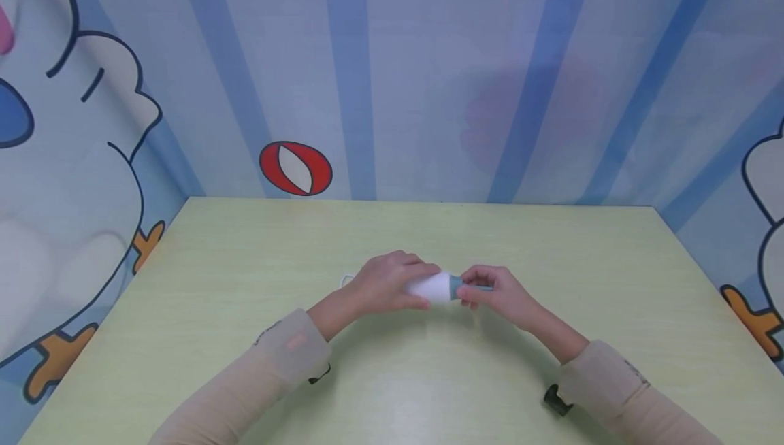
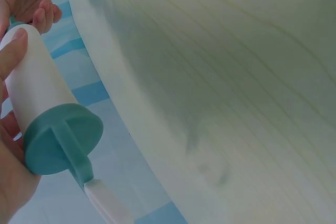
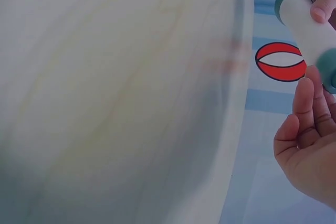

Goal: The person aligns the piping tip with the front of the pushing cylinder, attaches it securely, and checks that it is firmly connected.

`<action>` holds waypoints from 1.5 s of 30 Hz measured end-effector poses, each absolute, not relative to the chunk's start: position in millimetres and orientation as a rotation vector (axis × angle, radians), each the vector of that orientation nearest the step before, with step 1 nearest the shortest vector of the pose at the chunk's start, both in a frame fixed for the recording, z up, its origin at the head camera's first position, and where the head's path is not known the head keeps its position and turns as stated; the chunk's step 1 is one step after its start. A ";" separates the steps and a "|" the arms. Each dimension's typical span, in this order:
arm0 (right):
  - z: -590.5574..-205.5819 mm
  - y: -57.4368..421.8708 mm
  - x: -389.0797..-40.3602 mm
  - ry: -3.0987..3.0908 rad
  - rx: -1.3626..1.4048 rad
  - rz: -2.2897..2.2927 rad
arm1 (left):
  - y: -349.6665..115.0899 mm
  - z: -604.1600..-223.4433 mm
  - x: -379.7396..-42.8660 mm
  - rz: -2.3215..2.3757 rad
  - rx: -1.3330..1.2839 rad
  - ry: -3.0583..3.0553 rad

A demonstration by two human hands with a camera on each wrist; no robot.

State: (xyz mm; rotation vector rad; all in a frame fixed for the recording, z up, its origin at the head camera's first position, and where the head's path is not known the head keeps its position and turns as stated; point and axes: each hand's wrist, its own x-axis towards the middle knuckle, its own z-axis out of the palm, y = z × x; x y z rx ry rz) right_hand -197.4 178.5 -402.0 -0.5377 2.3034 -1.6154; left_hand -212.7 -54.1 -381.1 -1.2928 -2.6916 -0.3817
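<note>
A white bottle-like cylinder (image 1: 433, 288) with teal ends lies sideways over the middle of the table, between both hands. My left hand (image 1: 387, 284) wraps around its white body from the left, thumb along the near side. On the right, my right hand (image 1: 497, 291) has thumb and fingers at the narrowing teal end piece (image 1: 455, 287), and a thin teal stem runs past them. The left wrist view shows a round teal cap (image 2: 63, 139) at the other end, with a raised bar and a white strip (image 2: 107, 201) hanging from it.
Beneath the hands is a pale green table (image 1: 392, 384). A striped blue wall (image 1: 422, 77) rises behind its far edge, and cartoon-printed panels flank both sides. Small dark devices hang from both sleeves, one (image 1: 557, 401) under the right cuff.
</note>
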 end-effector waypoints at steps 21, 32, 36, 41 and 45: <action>-398.5 176.7 -193.6 2.356 -0.722 -1.663 | -54.7 -380.5 -212.1 -0.397 -1.256 -2.710; -399.6 177.3 -193.9 2.342 -0.630 -1.675 | -53.8 -381.9 -212.8 -0.389 -1.252 -2.712; -400.1 177.9 -194.7 2.333 -0.646 -1.687 | -53.9 -380.9 -212.9 -0.386 -1.248 -2.729; -401.0 178.1 -194.8 2.399 -0.722 -1.626 | -53.6 -379.5 -212.4 -0.401 -1.254 -2.761; -402.8 178.8 -194.5 2.397 -0.736 -1.602 | -52.0 -380.3 -211.9 -0.389 -1.279 -2.780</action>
